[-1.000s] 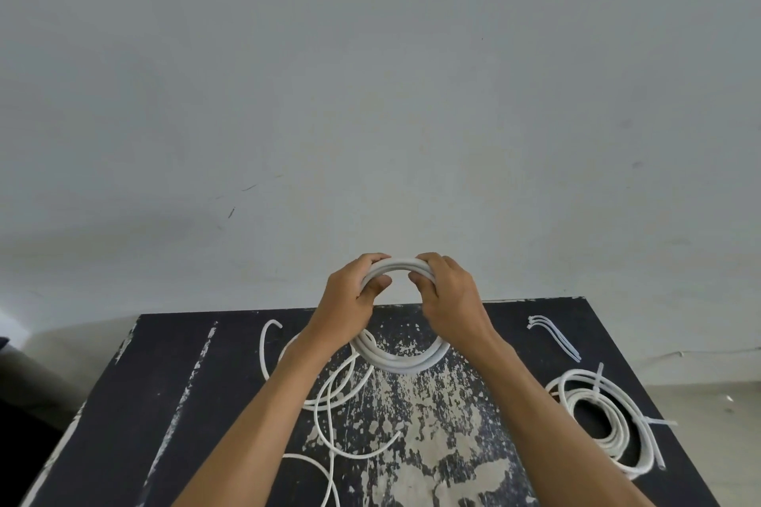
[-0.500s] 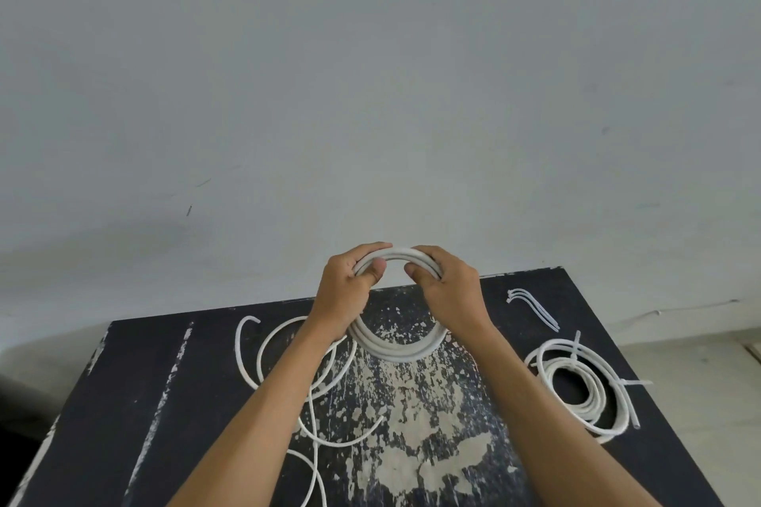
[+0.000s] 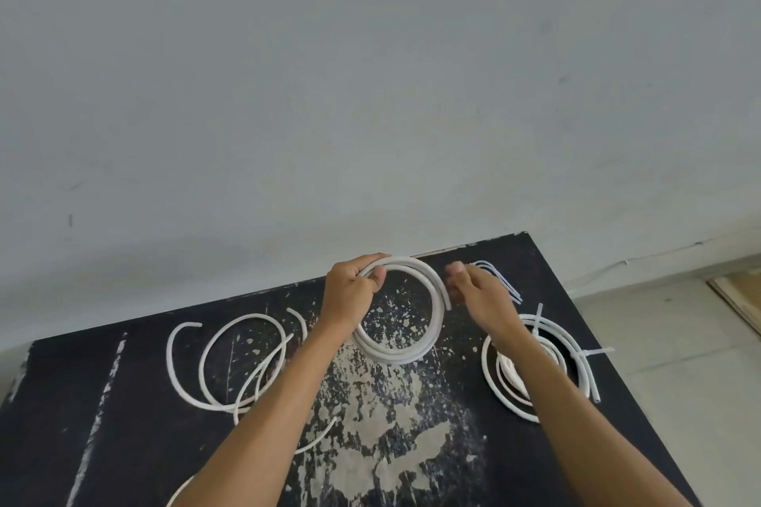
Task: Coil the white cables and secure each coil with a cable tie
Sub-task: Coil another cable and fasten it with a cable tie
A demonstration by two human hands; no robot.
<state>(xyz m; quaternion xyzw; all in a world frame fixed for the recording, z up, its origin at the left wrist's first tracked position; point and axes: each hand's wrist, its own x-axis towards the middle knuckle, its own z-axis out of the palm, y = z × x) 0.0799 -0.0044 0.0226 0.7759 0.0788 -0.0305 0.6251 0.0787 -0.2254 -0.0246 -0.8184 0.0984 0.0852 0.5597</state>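
A white cable coil (image 3: 416,350) is held upright-tilted above the black table (image 3: 82,403). My left hand (image 3: 350,292) grips the coil at its upper left. My right hand (image 3: 477,296) is off the coil, just to its right, with fingers relaxed and nothing in it. A small bunch of white cable ties (image 3: 500,278) lies just behind my right hand. Loose white cables (image 3: 230,362) lie uncoiled on the table to the left.
A tied white cable coil (image 3: 572,350) with tie tails sticking out lies at the right, partly under my right forearm. The table's back edge meets a grey wall (image 3: 370,95). Its right edge drops to a tiled floor (image 3: 679,383).
My right hand has let go of the coil and moved right toward the cable ties. My left hand alone holds the coil. The view has shifted so the table sits lower left.
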